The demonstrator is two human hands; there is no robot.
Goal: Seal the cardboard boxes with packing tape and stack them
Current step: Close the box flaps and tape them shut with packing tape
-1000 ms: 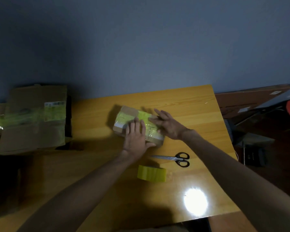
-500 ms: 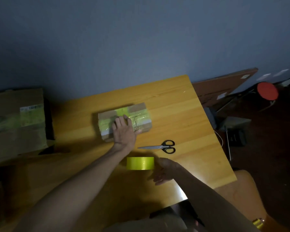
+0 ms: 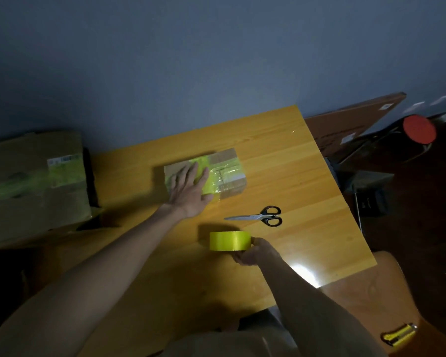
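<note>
Yellow table (image 3: 281,155), blue-grey wall (image 3: 216,60); left hand (image 3: 189,188) flat on box (image 3: 229,173), right hand (image 3: 255,253) closed around tape roll (image 3: 229,240).

Tape roll (image 3: 229,241): yellow. Box (image 3: 218,171): brown, yellow-green bands. Scissors (image 3: 262,216): black handles, silver blades. Desk (image 3: 281,155): orange-yellow woodgrain.

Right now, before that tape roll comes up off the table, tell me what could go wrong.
1. The scissors lie between the yellow tape roll and the small cardboard box; the right hand, gripping the roll, could knock them on its way over.
2. The left hand only presses flat on the box, so it may slide on the glossy table when tape is pulled.
</note>
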